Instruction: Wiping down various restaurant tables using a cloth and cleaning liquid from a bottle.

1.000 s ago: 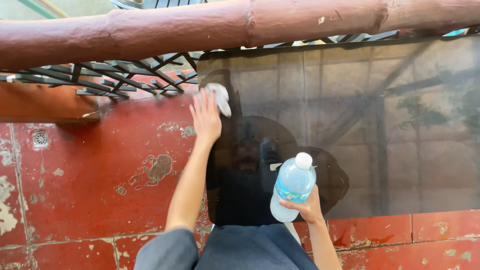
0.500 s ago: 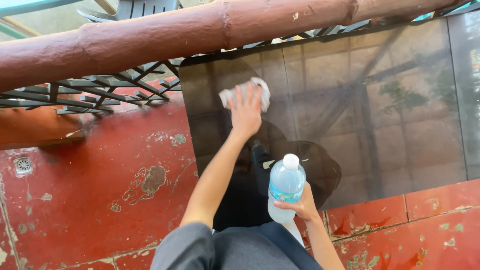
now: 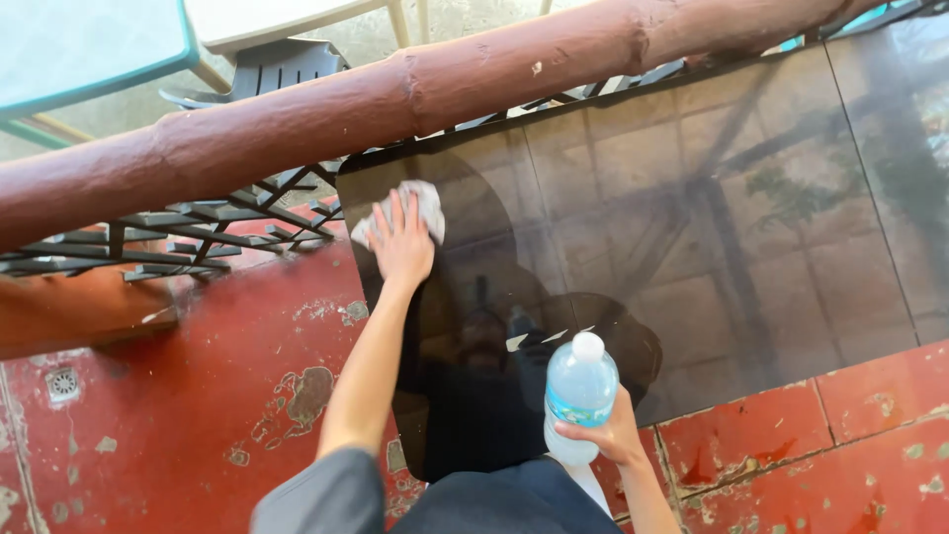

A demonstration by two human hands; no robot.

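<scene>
My left hand [image 3: 400, 245] presses a crumpled white cloth [image 3: 427, 206] flat against the far left corner of a dark glass tabletop [image 3: 692, 227]. The fingers are spread over the cloth. My right hand [image 3: 605, 435] grips a clear plastic water bottle [image 3: 578, 394] with a white cap and a blue-green label, held upright over the near edge of the glass. The glass reflects my head and the bottle.
A thick reddish-brown railing [image 3: 395, 99] runs across the top, with a black metal grille [image 3: 198, 237] beneath it. The floor [image 3: 198, 415] is worn red tile with a small drain [image 3: 62, 384] at left. Beyond the railing stand a chair [image 3: 267, 64] and a teal-edged table [image 3: 89, 49].
My left hand has slid the cloth along the far edge of the glass towards its corner. The bottle stays upright in my right hand. The view has shifted.
</scene>
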